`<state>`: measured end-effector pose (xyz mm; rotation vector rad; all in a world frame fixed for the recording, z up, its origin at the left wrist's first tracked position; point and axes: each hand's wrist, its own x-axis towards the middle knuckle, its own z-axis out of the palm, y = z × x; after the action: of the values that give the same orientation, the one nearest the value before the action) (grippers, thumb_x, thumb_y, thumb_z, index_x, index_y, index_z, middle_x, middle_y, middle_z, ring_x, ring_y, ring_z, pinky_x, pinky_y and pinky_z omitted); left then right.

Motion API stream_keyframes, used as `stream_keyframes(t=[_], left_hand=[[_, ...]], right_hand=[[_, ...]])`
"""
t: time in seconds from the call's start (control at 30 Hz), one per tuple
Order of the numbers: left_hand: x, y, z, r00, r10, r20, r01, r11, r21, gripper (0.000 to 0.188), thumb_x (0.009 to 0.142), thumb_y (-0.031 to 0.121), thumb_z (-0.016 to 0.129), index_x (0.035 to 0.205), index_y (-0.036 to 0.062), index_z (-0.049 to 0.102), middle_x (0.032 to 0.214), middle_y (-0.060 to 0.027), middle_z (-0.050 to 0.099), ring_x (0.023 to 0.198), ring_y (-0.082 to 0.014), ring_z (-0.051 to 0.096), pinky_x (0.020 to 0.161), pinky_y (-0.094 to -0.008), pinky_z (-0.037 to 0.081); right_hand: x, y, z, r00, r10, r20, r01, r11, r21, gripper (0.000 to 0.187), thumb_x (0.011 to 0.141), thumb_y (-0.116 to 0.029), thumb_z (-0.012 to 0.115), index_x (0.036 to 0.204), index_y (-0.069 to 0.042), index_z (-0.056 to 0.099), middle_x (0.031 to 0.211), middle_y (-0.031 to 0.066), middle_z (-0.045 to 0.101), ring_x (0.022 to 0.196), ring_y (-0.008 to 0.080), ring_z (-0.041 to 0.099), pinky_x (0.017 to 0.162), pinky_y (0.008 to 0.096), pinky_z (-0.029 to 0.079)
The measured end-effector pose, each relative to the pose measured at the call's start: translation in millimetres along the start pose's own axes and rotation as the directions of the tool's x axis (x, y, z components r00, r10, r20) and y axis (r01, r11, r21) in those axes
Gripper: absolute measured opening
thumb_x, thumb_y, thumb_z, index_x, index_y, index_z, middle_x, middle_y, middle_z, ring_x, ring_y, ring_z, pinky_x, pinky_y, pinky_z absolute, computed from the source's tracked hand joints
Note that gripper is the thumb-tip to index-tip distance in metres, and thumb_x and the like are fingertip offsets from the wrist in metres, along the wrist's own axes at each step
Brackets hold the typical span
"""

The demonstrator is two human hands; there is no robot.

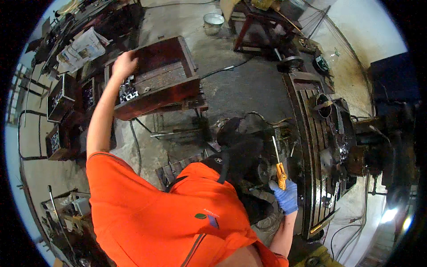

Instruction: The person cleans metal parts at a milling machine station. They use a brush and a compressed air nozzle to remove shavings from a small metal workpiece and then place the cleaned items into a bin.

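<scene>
My bare left hand (125, 65) is over the far left corner of a dark reddish open box (155, 99). Its fingers look curled together; anything in them is hidden. Small metal parts (128, 91) lie in the box's near left corner, below that hand. In a blue glove, my right hand (286, 196) is wrapped round a yellow air blow gun (281, 176). The gun's thin silver nozzle points away from me, beside the long slotted table of a machine (311, 147).
Bins of small parts (61, 100) stand left of the box, near newspaper sheets (82, 49). A metal bucket (213, 23) is on the floor at the far side. The machine (356, 162) fills the right side, with cables (344, 240) by it.
</scene>
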<state>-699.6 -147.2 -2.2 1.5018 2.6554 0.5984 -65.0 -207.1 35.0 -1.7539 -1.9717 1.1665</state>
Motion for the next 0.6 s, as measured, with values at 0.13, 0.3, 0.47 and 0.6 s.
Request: stream_keyframes(t=[0.13, 0.3, 0.47, 0.6], left_hand=[[-23, -35, 4, 0.939, -0.315, 0.142, 0.225, 0.869, 0.440, 0.039, 0.075, 0.036, 0.058, 0.101, 0.0065, 0.060, 0.102, -0.0172, 0.061, 0.095, -0.0334, 0.058, 0.078, -0.0427, 0.047], [-40, -45, 42, 0.900, -0.375, 0.220, 0.189, 0.792, 0.580, 0.030, 0.073, 0.023, 0.060, 0.100, 0.0100, 0.062, 0.103, -0.0125, 0.062, 0.096, -0.0273, 0.060, 0.077, -0.0391, 0.048], [-35, -45, 33, 0.899, -0.416, 0.137, 0.320, 0.838, 0.443, 0.035, 0.070, 0.025, 0.061, 0.102, 0.0093, 0.059, 0.103, -0.0134, 0.061, 0.097, -0.0284, 0.058, 0.079, -0.0369, 0.046], [-22, -47, 22, 0.905, -0.402, 0.140, 0.422, 0.890, -0.171, 0.035, 0.066, 0.026, 0.064, 0.093, 0.0034, 0.062, 0.088, -0.0117, 0.063, 0.067, -0.0215, 0.061, 0.062, -0.0327, 0.048]], right_hand=[[6, 8, 3, 0.997, 0.022, 0.078, -0.011, 0.990, -0.139, 0.034, 0.072, -0.032, 0.068, 0.082, 0.000, 0.060, 0.063, 0.0123, 0.059, 0.056, 0.0191, 0.055, 0.054, 0.0340, 0.043], [6, -14, 6, 0.997, -0.026, 0.068, 0.035, 0.990, -0.138, 0.037, 0.072, -0.033, 0.068, 0.090, -0.001, 0.062, 0.072, 0.0173, 0.062, 0.065, 0.0259, 0.062, 0.058, 0.0341, 0.046], [-2, 6, 7, 0.999, -0.041, -0.018, 0.036, 0.977, -0.211, 0.034, 0.070, -0.034, 0.068, 0.082, -0.003, 0.061, 0.068, 0.0183, 0.060, 0.063, 0.0326, 0.060, 0.054, 0.0364, 0.045], [-9, 16, 4, 0.999, -0.036, -0.028, 0.027, 0.965, -0.261, 0.033, 0.069, -0.035, 0.069, 0.077, -0.003, 0.060, 0.064, 0.0186, 0.059, 0.061, 0.0339, 0.059, 0.052, 0.0388, 0.044]])
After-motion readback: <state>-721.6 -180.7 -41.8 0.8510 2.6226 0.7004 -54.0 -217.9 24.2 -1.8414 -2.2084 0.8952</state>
